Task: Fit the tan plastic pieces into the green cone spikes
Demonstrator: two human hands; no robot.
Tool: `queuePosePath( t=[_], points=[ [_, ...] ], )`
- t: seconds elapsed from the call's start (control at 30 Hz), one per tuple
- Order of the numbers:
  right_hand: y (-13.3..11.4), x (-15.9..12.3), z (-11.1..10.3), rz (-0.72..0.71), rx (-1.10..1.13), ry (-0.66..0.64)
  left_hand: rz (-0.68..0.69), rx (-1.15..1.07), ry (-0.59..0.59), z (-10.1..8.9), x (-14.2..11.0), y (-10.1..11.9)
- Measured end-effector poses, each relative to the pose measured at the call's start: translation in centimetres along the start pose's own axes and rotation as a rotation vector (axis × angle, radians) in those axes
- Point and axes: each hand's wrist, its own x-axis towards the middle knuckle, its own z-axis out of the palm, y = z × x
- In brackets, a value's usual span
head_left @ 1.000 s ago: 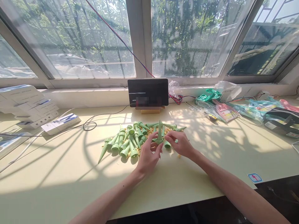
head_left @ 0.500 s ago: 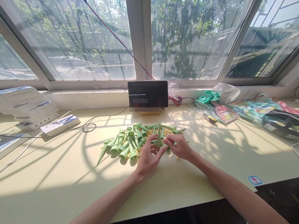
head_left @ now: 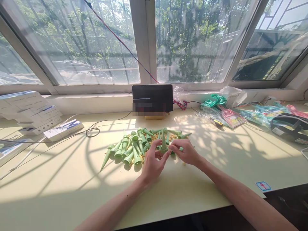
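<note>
The fingertips of a worker's right hand (head_left: 186,151) now meet the collar of a green plastic spike (head_left: 164,140) at the center of the frame, closing the gap seen one second earlier; the left hand (head_left: 153,162) has stayed wrapped around its base. The slender, tapering spike stands nearly upright, point up, above a ridged, wider collar, held at the near edge of a pile of similar spikes (head_left: 124,145) and small yellow pieces (head_left: 173,136) on a sunlit counter (head_left: 115,199). The left forearm slants in from the bottom edge, thumb and fingers curved around the collar. The right forearm enters from the lower right, its thumb and index finger pinched together; whether they grasp a small part cannot be told.
</note>
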Motion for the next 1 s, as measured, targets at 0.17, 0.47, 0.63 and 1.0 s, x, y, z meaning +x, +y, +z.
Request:
queuePosePath(
  t=[0.17, 0.47, 0.63, 1.0],
  points=[
    [0.21, -0.09, 0.06, -0.001, -0.004, -0.009, 0.003, 0.017, -0.003, -0.06, -0.01, -0.11],
    [0.27, -0.07, 0.13, -0.014, 0.000, -0.005, 0.063, 0.050, 0.024, -0.03, -0.01, -0.08],
    [0.22, -0.03, 0.04, -0.019, 0.003, -0.001, 0.095, 0.045, 0.023, 0.03, 0.02, 0.33],
    [-0.29, -0.12, -0.19, 0.063, 0.105, 0.027, 0.028, -0.001, -0.010, 0.07, 0.27, -0.04]
  ],
)
